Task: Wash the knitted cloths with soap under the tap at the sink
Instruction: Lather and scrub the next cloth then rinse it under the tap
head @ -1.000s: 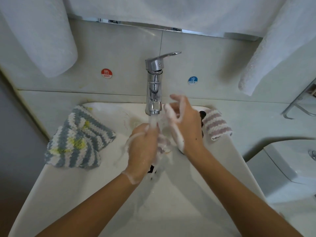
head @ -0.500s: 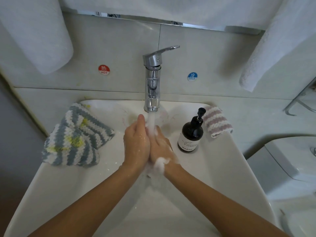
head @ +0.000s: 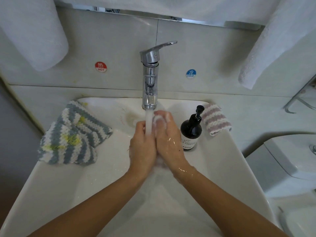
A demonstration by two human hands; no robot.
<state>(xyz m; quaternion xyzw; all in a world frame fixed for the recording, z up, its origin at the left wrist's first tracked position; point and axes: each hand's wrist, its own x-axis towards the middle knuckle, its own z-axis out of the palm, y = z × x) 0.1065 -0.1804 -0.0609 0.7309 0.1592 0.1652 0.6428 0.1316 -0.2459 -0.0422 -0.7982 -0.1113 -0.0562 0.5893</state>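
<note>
Both hands sit pressed together under the tap (head: pixel 150 77), right where its stream lands. The left hand (head: pixel 143 147) has its fingers loosely curled toward the right hand (head: pixel 168 142), whose fingertips carry foam. Whether a cloth is squeezed between the palms cannot be told; nothing knitted shows there, only suds and water.

The grey cloths (head: pixel 71 135) lie left of the tap, draped over the sink (head: pixel 51 185) rim, one overlapping the other. Their stripes run diagonally, and the long axis of the pile slants from the rim corner nearest the tap down and away to the left. The pink cloth (head: pixel 216 121) hangs over the rim right of the tap, just beyond the bottle (head: pixel 191 132); its stripes run across it and its long axis tilts away from the tap, the lower end folding over the edge.

Risks, as a judgement: the bottle stands on the sloping basin wall just beside the right hand, so a soapy knuckle swinging out could tip it into the basin. The pink cloth lies partly over the rim and could slide outward if the bottle is bumped or the cloth is tugged by a slippery hand. The stream runs full, so water striking the joined hands may splash onto the ledge behind the tap.
</note>
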